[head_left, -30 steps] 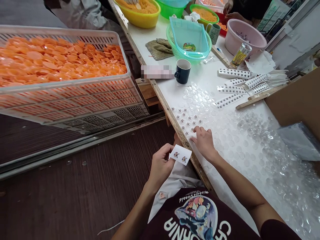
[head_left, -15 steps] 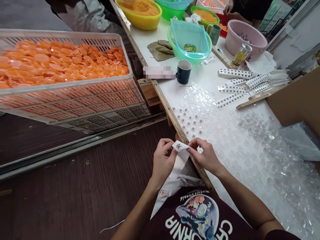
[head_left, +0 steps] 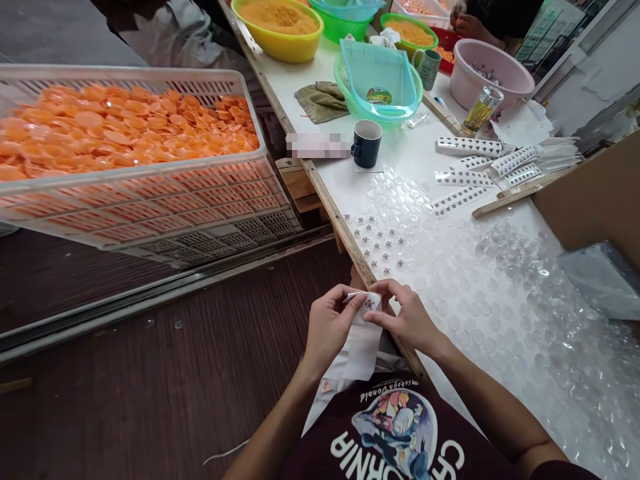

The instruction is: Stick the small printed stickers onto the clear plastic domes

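Note:
A white sticker strip (head_left: 364, 343) hangs down over my lap, with a printed figure showing at its top. My left hand (head_left: 333, 323) pinches the strip's upper left, thumb on the printed side. At its right edge, my right hand (head_left: 407, 317) has thumb and finger closed on the strip close to the printed figure. Whether a sticker is lifted off the backing, I cannot tell. Just beyond my hands, several clear discs with printed stickers (head_left: 379, 245) lie in rows by the table's wooden edge (head_left: 350, 250). Plain clear discs (head_left: 397, 193) spread behind and to the right.
At the left stands a white crate (head_left: 200, 170) full of orange discs. A dark mug (head_left: 367, 143), a green basket (head_left: 350, 87) and more sticker strips (head_left: 463, 179) sit farther back. Clear discs are heaped (head_left: 530, 267) at the right. A co-worker's hands (head_left: 467, 23) show at the top.
My right hand has come back from the stickered discs to the strip. The strip, first held flat out in my left hand, now hangs downward between both hands.

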Motion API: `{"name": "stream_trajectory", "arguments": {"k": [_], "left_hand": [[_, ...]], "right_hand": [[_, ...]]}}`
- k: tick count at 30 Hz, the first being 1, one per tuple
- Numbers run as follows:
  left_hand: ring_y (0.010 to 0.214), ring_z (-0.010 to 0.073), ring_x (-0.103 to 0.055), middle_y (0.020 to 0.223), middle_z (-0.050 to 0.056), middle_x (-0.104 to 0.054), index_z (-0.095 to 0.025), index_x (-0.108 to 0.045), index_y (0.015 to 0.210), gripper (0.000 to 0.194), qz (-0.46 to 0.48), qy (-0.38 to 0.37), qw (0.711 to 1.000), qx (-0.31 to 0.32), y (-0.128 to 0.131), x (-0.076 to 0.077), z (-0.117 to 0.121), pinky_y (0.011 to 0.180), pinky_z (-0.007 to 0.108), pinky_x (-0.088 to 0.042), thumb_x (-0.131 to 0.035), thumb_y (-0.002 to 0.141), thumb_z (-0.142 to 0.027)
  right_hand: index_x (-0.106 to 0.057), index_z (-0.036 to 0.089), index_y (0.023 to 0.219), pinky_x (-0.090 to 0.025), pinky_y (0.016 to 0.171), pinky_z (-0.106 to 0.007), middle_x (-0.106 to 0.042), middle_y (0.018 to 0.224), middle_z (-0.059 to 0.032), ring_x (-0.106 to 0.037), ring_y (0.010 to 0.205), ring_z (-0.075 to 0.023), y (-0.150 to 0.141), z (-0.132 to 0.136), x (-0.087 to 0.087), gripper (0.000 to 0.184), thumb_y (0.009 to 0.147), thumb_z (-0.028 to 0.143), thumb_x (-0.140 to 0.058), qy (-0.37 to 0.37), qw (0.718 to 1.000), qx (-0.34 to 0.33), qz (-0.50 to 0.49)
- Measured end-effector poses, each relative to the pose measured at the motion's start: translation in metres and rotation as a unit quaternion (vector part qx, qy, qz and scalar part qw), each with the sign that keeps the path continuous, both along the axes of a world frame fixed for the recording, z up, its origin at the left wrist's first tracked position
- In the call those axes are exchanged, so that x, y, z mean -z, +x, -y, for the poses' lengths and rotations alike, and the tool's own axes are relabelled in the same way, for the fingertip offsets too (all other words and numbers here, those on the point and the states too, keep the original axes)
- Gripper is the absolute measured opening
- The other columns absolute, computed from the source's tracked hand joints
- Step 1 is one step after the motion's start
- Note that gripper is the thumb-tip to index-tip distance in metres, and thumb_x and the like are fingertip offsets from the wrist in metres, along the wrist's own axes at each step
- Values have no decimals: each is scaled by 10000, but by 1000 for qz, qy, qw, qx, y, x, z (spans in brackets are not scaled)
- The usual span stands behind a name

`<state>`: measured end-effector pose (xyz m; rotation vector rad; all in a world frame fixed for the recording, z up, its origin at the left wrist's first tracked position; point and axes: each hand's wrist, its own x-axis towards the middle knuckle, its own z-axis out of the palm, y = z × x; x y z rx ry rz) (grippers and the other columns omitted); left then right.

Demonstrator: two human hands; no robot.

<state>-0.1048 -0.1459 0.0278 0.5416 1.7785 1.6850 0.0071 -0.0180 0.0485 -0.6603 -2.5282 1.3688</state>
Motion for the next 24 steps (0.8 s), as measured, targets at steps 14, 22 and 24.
{"name": "stream_trajectory", "arguments": {"k": [14, 22, 24], "left_hand": [[664, 147, -582, 767, 32, -699, -162, -739, 857, 227, -4, 13, 1000, 18, 5, 12, 4, 608, 238, -462, -683, 864, -382], [669, 153, -591, 756, 38, -708, -162, -721, 793, 248, -20, -10, 1000, -6, 8, 15, 5, 592, 232, -453, -660, 885, -385], [673, 150, -588, 760, 34, -706, -165, -722, 798, 240, -28, -7, 1000, -2, 8, 15, 5, 595, 228, -449, -656, 888, -378]], "right_hand": [[-689, 233, 929, -436, 809, -332, -731, 877, -8, -619, 780, -177, 5, -6, 6, 163, 980, 326, -565, 9, 1000, 25, -17], [-687, 241, 950, -404, 905, -378, -699, 984, -45, -627, 980, -222, 7, -4, 2, 44, 935, 248, -647, 128, 989, 44, -60], [-678, 239, 1006, -407, 882, -370, -710, 1003, -35, -624, 911, -207, 6, -6, 3, 91, 916, 250, -677, 101, 993, 34, -42]]}}
